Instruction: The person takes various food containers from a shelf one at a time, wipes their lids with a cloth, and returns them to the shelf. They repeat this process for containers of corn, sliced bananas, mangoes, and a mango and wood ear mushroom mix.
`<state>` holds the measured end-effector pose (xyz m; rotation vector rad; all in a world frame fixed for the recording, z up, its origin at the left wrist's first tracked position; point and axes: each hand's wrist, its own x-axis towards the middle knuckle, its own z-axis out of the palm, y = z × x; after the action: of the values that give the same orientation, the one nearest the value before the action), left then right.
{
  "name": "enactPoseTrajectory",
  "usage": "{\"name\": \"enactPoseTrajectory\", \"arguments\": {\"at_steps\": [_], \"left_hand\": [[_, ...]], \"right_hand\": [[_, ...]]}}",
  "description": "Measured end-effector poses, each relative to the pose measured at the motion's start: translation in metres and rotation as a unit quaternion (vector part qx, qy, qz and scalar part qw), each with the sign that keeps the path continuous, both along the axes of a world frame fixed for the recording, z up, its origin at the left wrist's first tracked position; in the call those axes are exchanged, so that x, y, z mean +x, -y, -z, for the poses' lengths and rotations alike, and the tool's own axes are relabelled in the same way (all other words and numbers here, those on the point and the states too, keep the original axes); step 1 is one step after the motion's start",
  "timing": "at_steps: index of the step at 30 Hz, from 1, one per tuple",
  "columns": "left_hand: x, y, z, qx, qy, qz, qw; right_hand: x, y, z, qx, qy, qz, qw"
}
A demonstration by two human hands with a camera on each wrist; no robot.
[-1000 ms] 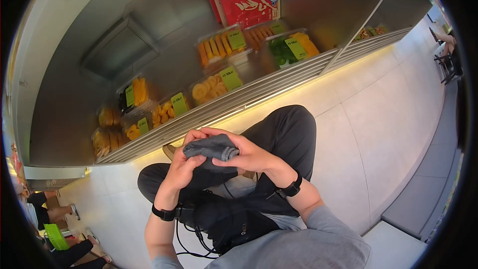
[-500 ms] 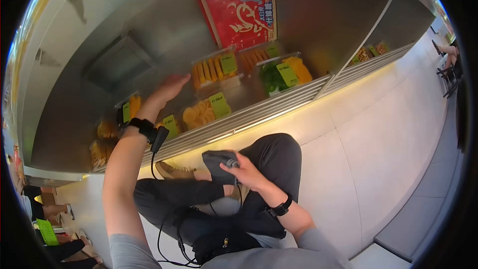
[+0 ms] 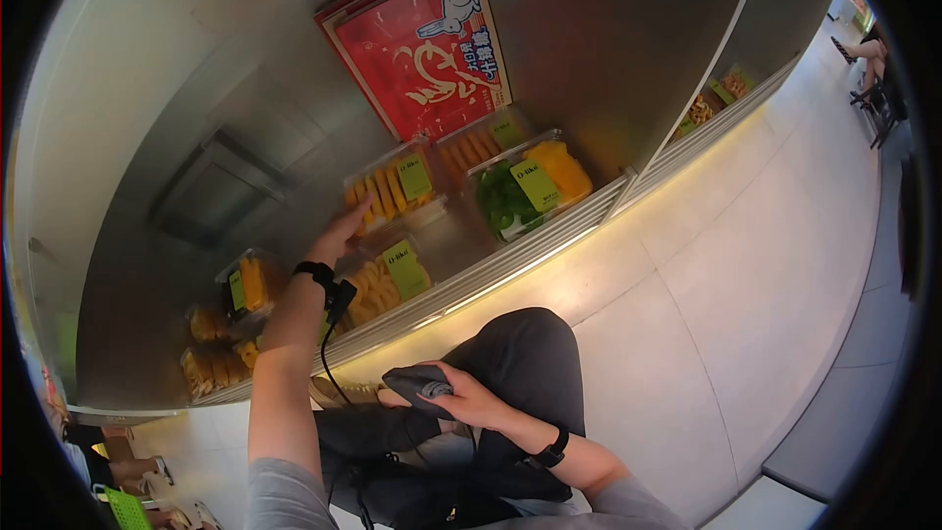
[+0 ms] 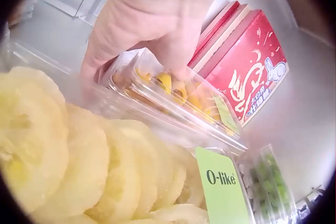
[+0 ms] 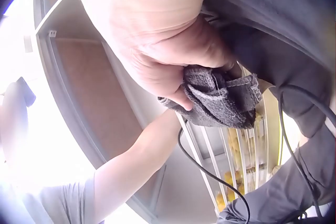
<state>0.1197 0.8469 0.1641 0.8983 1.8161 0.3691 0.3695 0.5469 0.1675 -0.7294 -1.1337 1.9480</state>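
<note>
My left hand (image 3: 341, 234) reaches into the display case and grips the left end of a clear plastic box of orange-yellow fruit slices (image 3: 385, 198). In the left wrist view the thumb and fingers straddle that end of the box (image 4: 176, 91). Just in front of it lies a box of pale yellow round slices (image 4: 121, 155) with a green label. Over my crossed legs, my right hand (image 3: 474, 400) holds a folded dark grey cloth (image 3: 416, 383). The right wrist view shows the cloth (image 5: 220, 100) bunched between thumb and fingers, its frayed edge sticking out.
A box of green and yellow fruit (image 3: 530, 188) stands to the right, and red cartons (image 3: 417, 54) lean behind. More fruit boxes (image 3: 250, 285) sit at the left. A slatted metal ledge (image 3: 520, 260) edges the case. A black cable (image 3: 329, 358) hangs from my left wrist.
Both hands held the cloth at first. My left hand let go of it, reached forward into the case and took hold of the fruit box. My right hand kept the cloth.
</note>
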Motion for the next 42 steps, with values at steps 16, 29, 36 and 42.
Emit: {"name": "enactPoseTrajectory", "arguments": {"at_steps": [16, 29, 36, 42], "left_hand": [[0.021, -0.001, -0.012, 0.044, -0.057, 0.039, 0.997], [0.020, -0.008, -0.043, 0.160, -0.104, -0.002, 0.982], [-0.011, -0.001, -0.047, 0.189, 0.081, -0.093, 0.974], [-0.016, 0.061, -0.101, 0.247, 0.298, -0.142, 0.911]], "right_hand": [[-0.004, 0.005, 0.009, 0.067, 0.048, 0.011, 0.996], [-0.003, 0.004, 0.009, 0.048, 0.060, -0.016, 0.997], [-0.001, 0.002, 0.004, 0.027, 0.066, -0.028, 0.997], [0.000, 0.001, -0.009, -0.022, 0.055, -0.028, 0.998]]}}
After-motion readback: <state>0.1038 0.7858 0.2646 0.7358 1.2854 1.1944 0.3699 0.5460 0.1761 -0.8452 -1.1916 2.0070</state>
